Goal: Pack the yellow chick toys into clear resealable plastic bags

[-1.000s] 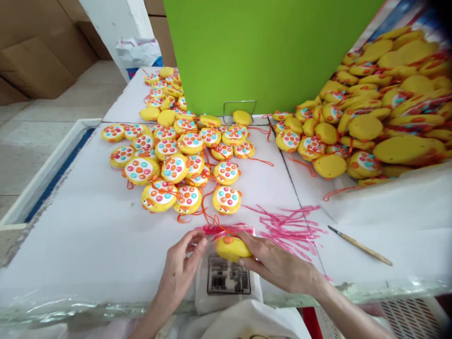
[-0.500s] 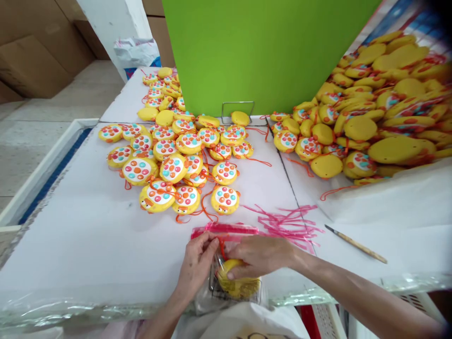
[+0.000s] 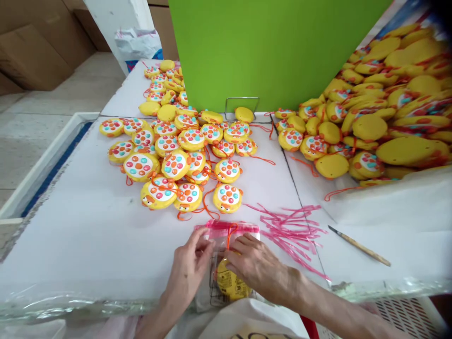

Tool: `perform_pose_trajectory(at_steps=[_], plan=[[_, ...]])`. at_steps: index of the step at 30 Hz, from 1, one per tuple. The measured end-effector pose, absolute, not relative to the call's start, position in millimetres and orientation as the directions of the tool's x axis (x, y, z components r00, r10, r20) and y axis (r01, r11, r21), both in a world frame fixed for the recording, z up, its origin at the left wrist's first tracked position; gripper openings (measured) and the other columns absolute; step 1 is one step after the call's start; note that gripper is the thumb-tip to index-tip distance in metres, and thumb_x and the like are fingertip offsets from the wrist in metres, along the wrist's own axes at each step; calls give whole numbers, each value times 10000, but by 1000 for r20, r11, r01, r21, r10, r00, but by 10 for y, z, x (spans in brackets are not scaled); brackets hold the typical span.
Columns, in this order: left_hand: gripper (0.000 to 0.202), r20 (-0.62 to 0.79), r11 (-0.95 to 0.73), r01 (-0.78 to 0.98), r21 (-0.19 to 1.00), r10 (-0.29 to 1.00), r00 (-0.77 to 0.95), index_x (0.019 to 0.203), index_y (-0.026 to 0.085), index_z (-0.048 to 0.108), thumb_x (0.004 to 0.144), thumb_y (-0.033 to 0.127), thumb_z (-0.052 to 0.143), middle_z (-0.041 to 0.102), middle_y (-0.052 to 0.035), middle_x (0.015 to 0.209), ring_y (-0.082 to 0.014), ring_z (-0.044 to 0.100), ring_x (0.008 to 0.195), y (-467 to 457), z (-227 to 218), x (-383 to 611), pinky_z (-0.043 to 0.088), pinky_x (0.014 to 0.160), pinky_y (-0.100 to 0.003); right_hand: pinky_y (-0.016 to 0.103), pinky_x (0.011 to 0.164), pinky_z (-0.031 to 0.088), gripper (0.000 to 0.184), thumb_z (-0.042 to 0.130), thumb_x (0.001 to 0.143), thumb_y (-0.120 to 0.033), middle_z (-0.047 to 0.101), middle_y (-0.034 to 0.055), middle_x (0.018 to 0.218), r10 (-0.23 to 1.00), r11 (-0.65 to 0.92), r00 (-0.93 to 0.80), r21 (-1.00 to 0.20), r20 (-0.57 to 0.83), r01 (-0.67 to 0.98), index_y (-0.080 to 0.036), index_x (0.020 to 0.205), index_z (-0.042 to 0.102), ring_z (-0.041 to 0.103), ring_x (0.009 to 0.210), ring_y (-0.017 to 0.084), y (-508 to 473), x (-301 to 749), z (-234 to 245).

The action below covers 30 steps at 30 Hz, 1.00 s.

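now that the yellow toy (image 3: 231,283) lies inside the clear bag (image 3: 219,241), hands (image 3: 192,264) (image 3: 254,260) curled narrow, grip unclear

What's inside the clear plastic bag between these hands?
A yellow toy shows through the printed bag, with an orange cord reaching the pink top edge. The right hand hides the toy's upper right part; the toy's underside cannot be seen.

wht tbl (image 3: 92,235), ylw toys (image 3: 175,164), pink strips (image 3: 286,230), sm. knife (image 3: 359,246)
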State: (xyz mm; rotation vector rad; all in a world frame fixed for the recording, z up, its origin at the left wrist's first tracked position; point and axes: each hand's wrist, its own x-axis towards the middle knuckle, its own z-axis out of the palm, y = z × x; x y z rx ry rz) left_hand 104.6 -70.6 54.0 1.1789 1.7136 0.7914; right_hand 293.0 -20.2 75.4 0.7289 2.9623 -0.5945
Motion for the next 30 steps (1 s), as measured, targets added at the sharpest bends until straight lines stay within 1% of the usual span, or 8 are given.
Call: perform_pose_trajectory(at_steps=[4,8,12,16,21,23,26,30], plan=[[209,-294,304,386,871,952,-85,812,192,598,861,351,472,661,-24,693,-169,609,613,-641,481,1137,470,592,-251,343,901,432,135,518,855,-68,627,90,972,421,799,-901,-427,-106,424,-147,947,578,561,961,206,-190,2893,751],[236,-359,373,236,897,928,-103,807,180,580,846,394,489,658,-31,695,-175,600,617,-675,448,1115,467,583,-253,259,714,476,141,415,923,-105,639,42,824,386,744,-914,-544,-122,387,-150,900,547,587,747,154,-190,2877,681],[252,-422,429,128,894,903,-84,776,181,560,842,417,501,674,-35,715,-179,609,644,-734,441,1070,467,595,-251,256,557,440,184,388,954,-175,641,16,764,378,757,-911,-511,-167,408,-166,854,542,578,607,149,-246,2835,607],[262,-431,437,87,895,899,-75,781,182,556,843,430,502,670,-31,725,-176,600,643,-754,421,1051,468,611,-255,299,634,466,198,409,954,-209,643,39,769,418,794,-898,-425,-138,435,-157,836,559,602,668,182,-313,2785,600],[254,-419,421,33,906,907,-49,785,182,542,858,419,491,643,-22,728,-168,592,661,-746,402,1061,471,630,-252,276,667,482,190,501,929,-310,639,31,790,451,703,-878,-542,-162,461,-153,845,568,600,698,171,-305,2770,691],[244,-415,418,41,907,907,-71,792,180,547,857,409,496,641,-20,728,-163,589,658,-733,411,1064,470,626,-246,302,743,485,186,565,893,-331,635,52,851,485,692,-863,-541,-142,478,-149,860,576,599,779,193,-301,2762,729],[228,-438,441,12,898,894,-91,791,178,554,848,394,511,647,-17,709,-165,606,664,-718,418,1060,482,644,-253,372,845,454,136,611,860,-276,615,80,935,576,695,-812,-464,-97,549,-149,895,577,566,890,235,-322,2748,752],[221,-483,481,-48,875,869,-109,786,180,554,830,395,530,657,-26,712,-187,636,709,-722,380,1056,501,651,-274,397,866,424,41,534,894,-180,610,59,903,633,697,-772,-397,-50,597,-167,886,572,548,876,230,-313,2765,745]])
